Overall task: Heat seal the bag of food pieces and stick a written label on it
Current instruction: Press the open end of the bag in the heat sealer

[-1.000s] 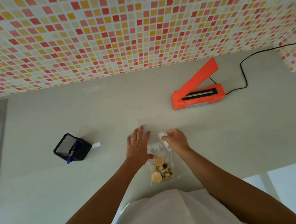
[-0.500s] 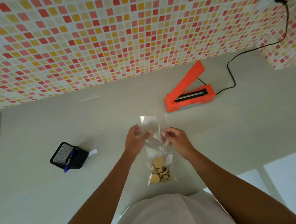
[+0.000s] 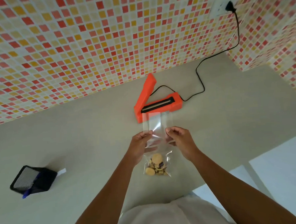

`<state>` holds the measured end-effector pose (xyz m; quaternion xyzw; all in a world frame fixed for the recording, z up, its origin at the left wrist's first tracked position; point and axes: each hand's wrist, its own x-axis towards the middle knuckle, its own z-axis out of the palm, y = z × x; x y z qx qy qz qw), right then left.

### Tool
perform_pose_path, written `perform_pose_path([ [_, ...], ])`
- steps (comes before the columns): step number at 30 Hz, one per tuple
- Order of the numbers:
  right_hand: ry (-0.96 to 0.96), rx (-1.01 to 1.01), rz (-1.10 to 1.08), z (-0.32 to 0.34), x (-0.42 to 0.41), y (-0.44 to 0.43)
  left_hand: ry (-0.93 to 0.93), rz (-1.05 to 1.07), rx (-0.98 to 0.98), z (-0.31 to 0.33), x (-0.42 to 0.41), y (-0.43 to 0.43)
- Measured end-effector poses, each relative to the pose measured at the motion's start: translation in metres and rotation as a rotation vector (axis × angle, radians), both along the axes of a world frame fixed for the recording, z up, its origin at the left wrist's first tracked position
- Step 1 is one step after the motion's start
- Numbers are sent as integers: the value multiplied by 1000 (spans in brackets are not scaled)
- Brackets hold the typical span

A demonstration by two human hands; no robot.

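A clear plastic bag [image 3: 157, 123] with round yellow and dark food pieces [image 3: 155, 166] at its bottom hangs above the counter. My left hand [image 3: 139, 143] pinches its left side and my right hand [image 3: 180, 139] pinches its right side, both near the middle of the bag. The bag's open top stands up in front of the orange heat sealer [image 3: 158, 102], whose lid is raised. A small white label [image 3: 62, 171] lies beside the black mesh holder [image 3: 32, 179], which has a blue pen [image 3: 27, 193] in it.
The sealer's black cord [image 3: 200, 77] runs along the counter up to a wall socket [image 3: 224, 6] at the top right. The grey counter [image 3: 75, 133] ends at its right edge near a white floor area. The tiled wall stands behind.
Both hands have lifted the bag off the counter and carried it toward the sealer. One second ago the bag lay flat under my hands; now it hangs upright between them.
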<state>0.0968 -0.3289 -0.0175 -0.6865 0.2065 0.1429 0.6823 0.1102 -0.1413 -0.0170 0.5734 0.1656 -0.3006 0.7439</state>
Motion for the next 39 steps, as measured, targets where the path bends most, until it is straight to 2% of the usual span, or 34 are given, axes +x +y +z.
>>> perform_pose_path([
  [9,14,-138,145,-6,69,-65,66,158,-19,-5,35,-76],
  [19,49,-200,251,-14,107,-66,140,302,42,-21,58,-83],
  [29,148,-172,177,-16,117,-55,160,311,46,-20,67,-78],
  [39,140,-158,199,-16,117,-60,172,355,11,-21,71,-79],
])
